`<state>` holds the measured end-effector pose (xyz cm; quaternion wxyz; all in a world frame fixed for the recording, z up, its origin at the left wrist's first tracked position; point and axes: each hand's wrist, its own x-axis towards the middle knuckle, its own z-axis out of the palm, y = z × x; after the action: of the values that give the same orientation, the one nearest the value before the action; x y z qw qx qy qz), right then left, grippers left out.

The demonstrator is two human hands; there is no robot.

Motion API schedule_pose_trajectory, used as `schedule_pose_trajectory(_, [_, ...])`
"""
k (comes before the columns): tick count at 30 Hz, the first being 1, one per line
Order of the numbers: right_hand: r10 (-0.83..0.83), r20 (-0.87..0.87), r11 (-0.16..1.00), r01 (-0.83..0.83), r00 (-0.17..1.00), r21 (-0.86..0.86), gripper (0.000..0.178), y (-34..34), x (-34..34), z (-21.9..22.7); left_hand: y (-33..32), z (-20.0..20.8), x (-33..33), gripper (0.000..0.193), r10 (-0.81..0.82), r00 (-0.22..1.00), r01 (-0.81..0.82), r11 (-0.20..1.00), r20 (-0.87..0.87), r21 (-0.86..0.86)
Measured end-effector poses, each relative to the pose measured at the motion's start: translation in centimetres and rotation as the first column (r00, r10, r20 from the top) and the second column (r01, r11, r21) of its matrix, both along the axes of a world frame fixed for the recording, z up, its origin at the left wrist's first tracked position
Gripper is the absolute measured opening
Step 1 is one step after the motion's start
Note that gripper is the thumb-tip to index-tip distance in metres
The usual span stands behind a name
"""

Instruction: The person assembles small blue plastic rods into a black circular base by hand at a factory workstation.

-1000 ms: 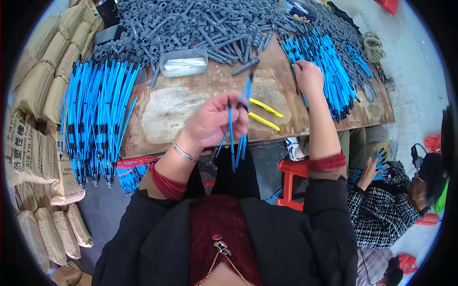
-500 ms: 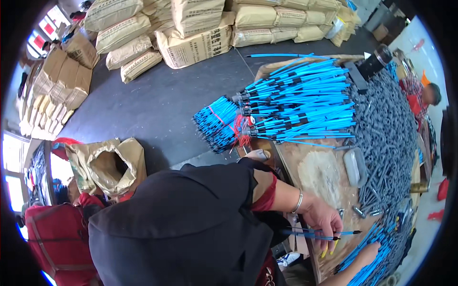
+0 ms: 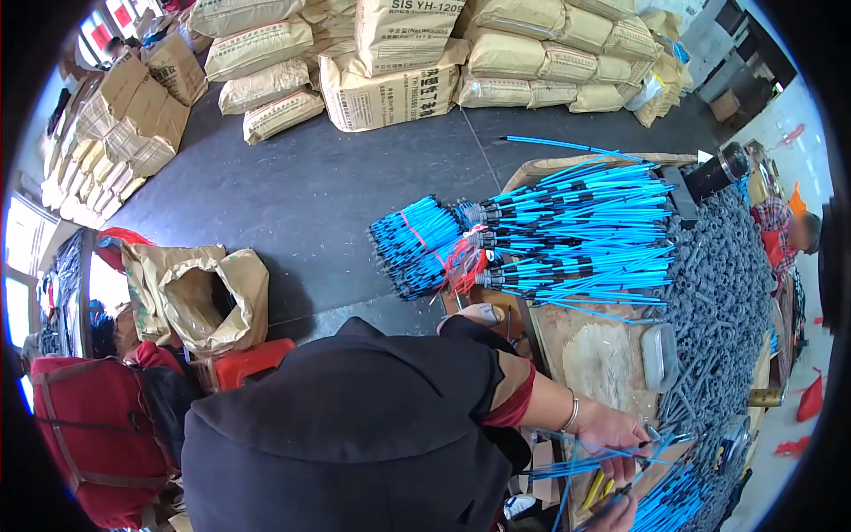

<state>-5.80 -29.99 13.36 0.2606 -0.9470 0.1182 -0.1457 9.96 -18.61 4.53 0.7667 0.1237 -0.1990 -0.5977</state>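
Note:
My left hand (image 3: 612,434), with a silver bracelet at the wrist, is closed around several thin blue rods (image 3: 554,467) with dark tips. A grey fitting (image 3: 658,438) shows by its fingertips. Just below it, my right hand (image 3: 616,514) is pinched on a thin blue rod near a dark end; its lower part is cut off by the frame's edge. A yellow-handled tool (image 3: 597,489) lies between the hands on the table (image 3: 554,341). Loose blue rods (image 3: 669,504) lie to the right of my right hand.
Beyond are bundled blue rods (image 3: 585,230) on the table, a heap of grey fittings (image 3: 718,293), a clear plastic box (image 3: 659,357) and a black cylinder (image 3: 718,173). Paper sacks (image 3: 390,93) are stacked at the back. An open sack (image 3: 199,301) stands left. A person in plaid (image 3: 776,230) is far right.
My right hand has moved left from the loose blue rods to beside my left hand, now with a rod in its fingers. The whole view has shifted slightly.

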Motion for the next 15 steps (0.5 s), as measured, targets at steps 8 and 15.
schedule_pose_trajectory(8, [-0.021, 0.086, 0.996, 0.028, 0.996, -0.080, 0.033, -1.4, 1.2, -3.9, -3.4, 0.0, -1.3, 0.018, 0.358, 0.931, -0.348, 0.929, 0.071, -0.122])
schedule_pose_trajectory(15, [-0.419, 0.026, 0.710, 0.345, 0.908, -0.613, 0.033, -16.0, 4.7, -3.9, -2.0, -1.1, -0.8, 0.011, -0.050, 0.974, 0.054, 0.998, 0.221, -0.011])
